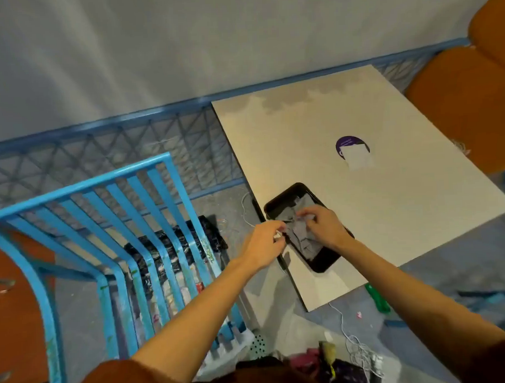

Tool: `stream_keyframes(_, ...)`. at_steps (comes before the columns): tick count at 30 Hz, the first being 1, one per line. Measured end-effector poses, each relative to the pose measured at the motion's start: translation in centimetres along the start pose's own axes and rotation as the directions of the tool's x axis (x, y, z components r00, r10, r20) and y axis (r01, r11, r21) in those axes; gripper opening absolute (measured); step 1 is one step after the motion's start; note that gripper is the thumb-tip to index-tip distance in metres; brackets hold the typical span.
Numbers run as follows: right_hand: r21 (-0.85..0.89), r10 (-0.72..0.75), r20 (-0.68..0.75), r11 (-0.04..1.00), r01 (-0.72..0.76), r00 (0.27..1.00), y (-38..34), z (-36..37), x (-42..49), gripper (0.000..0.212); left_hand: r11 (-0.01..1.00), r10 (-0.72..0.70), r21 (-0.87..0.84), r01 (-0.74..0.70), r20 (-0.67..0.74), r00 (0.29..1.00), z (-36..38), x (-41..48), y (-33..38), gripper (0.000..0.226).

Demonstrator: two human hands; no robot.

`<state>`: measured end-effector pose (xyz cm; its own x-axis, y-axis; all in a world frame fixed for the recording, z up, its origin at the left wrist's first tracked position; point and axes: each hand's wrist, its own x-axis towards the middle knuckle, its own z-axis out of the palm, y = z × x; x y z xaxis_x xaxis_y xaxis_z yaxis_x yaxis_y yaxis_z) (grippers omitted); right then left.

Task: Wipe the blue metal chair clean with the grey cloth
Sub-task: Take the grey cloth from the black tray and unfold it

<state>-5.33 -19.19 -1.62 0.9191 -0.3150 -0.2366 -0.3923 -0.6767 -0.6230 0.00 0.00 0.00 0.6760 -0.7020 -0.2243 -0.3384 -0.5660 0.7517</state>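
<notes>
Head view, read from the lower edge upward. Two rust-coloured sleeves and bare forearms rise from the bottom of the frame. Between them lies floor clutter, including a tangled white cable (342, 317). The blue metal chair (107, 203) fills the left half, its slatted seat and back flecked with paint and not yet touched by either hand.

At centre, the left hand (263, 243) pinches the left edge of the grey cloth (301, 232), and the right hand (323, 227) curls its fingers over the bunched middle. The cloth lies crumpled in a black tray (326, 262) at the near left edge of the white table (390, 191). Whether it is damp cannot be told.

Step in hand, as judged: gathering the cloth before wiping. To do it well, lift the cloth clear of the tray rim, fold it into a flat pad, keep one hand firm on it, and then carry it left to the chair slats.

Further up the frame are a purple sticker (348, 143) on the tabletop, a blue mesh railing (126, 121) across the frame, and orange seats (458, 101) at upper right.
</notes>
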Motion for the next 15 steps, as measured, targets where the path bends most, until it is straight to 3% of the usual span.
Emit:
stream_keyframes(2, -0.112, -0.060, 0.020, 0.992, 0.062, 0.998, 1.0, -0.7, 1.9, 0.038, 1.000, -0.021, -0.010, 0.021, 0.001, 1.000, 0.4, 0.7, 0.6, 0.028)
stream_keyframes(8, -0.390, -0.029, 0.272, 0.910, 0.137, 0.962, 1.7, -2.0, 6.3, 0.069, 0.993, -0.111, -0.039, 0.110, -0.036, 0.993, 1.0, 0.5, 0.3, 0.030)
stream_keyframes(12, -0.495, -0.046, 0.309, 0.845, 0.202, 0.950, 1.1, -2.7, 6.9, 0.035, 0.978, -0.171, -0.132, 0.161, -0.069, 0.983, 1.5, 0.5, -0.2, 0.029)
stream_keyframes(15, -0.440, -0.055, 0.383, 0.867, 0.235, 0.922, -0.7, -3.4, 6.0, 0.011, 0.953, -0.202, -0.251, 0.170, -0.112, 0.973, 1.3, 0.6, -0.1, 0.029)
